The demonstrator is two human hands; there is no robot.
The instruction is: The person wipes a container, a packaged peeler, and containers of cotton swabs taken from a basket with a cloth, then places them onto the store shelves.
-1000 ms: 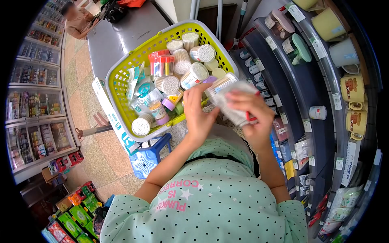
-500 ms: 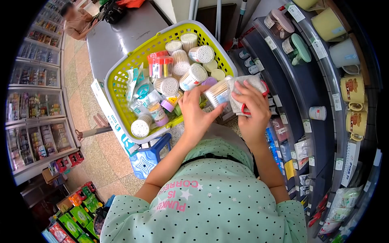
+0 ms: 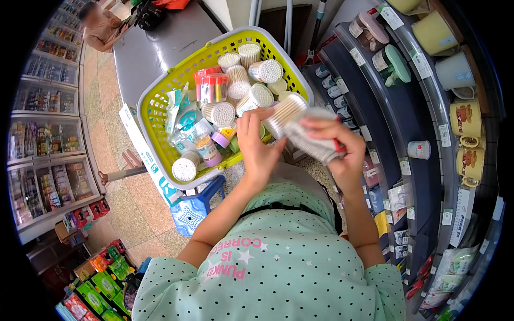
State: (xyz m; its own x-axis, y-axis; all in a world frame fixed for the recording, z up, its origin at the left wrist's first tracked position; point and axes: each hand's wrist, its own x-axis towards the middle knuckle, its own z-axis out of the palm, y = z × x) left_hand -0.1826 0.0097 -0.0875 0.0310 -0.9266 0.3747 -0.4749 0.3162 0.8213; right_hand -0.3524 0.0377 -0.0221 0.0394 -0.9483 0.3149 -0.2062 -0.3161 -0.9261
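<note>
My left hand (image 3: pixel 258 140) grips a clear tub of cotton swabs (image 3: pixel 286 114) by its side, thumb and fingers around it. In my right hand (image 3: pixel 342 143) is a grey cloth with red edging (image 3: pixel 313 134), blurred by motion and lying against the end of that tub. Both hands are at the near right rim of a yellow-green basket (image 3: pixel 160 88). Inside the basket lie several more tubs of cotton swabs (image 3: pixel 239 83), red-capped packs (image 3: pixel 211 87), a purple-lidded bottle (image 3: pixel 206 150) and clear bags.
The basket stands beside a grey table (image 3: pixel 155 48) and above a blue stool (image 3: pixel 195 208). Shelves (image 3: pixel 383 112) with mugs (image 3: pixel 465 117) and a lone white tub (image 3: pixel 419 150) rise on my right. A person (image 3: pixel 101 27) sits at the far left.
The swab tub has turned in my left hand and now shows its swabs lengthwise. My right hand and the cloth have shifted slightly down, sweeping along the tub's end.
</note>
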